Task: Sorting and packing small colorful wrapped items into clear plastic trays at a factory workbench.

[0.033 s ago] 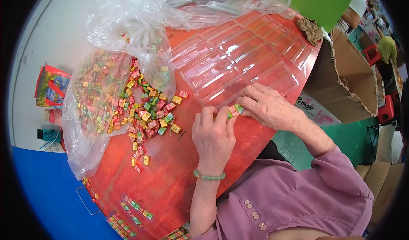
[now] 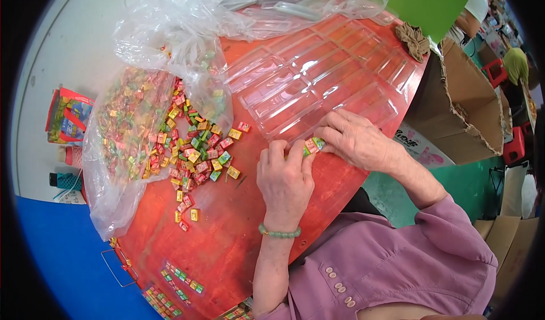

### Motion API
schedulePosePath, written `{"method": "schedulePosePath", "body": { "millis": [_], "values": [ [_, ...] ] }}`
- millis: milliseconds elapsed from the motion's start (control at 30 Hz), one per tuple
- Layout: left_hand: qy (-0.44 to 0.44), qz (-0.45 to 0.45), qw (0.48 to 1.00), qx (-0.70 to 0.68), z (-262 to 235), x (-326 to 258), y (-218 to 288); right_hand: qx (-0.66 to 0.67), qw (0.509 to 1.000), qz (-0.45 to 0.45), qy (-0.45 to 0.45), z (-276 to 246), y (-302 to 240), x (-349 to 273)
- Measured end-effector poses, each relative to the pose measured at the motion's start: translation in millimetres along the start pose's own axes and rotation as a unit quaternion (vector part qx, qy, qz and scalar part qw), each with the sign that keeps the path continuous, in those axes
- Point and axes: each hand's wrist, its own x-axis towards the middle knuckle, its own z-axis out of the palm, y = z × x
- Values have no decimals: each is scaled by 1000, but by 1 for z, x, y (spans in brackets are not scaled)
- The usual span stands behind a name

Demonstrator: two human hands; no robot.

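red table (image 2: 227, 246), candy pile (image 2: 196, 150) beside hands (image 2: 318, 161)

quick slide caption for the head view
Both hands, left hand and right hand, pinch small wrapped candies beside a clear tray.

Red, green and yellow wrapped candies (image 2: 196, 150) on an orange-red table (image 2: 227, 235); clear plastic trays (image 2: 318, 81); mauve sleeve (image 2: 397, 252).

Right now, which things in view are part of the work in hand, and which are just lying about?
In use:
- left hand and right hand, together pinching a few wrapped candies
- clear plastic tray
- loose candy pile spilling from the clear bag
- red table

Lying about:
- cardboard box
- colourful packet
- filled candy rows at the table edge
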Motion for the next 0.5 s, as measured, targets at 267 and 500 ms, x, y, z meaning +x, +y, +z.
{"method": "schedulePosePath", "body": {
  "millis": [267, 500],
  "values": [
    [-16, -19, 1000, -6, 17, 4, -1, -9, 999, 12, -33, 5, 17, -1],
    [-6, -18, 999, -26, 11, -4, -2, -11, 1000, 28, 7, 8, 15, -5]
  ]
}}
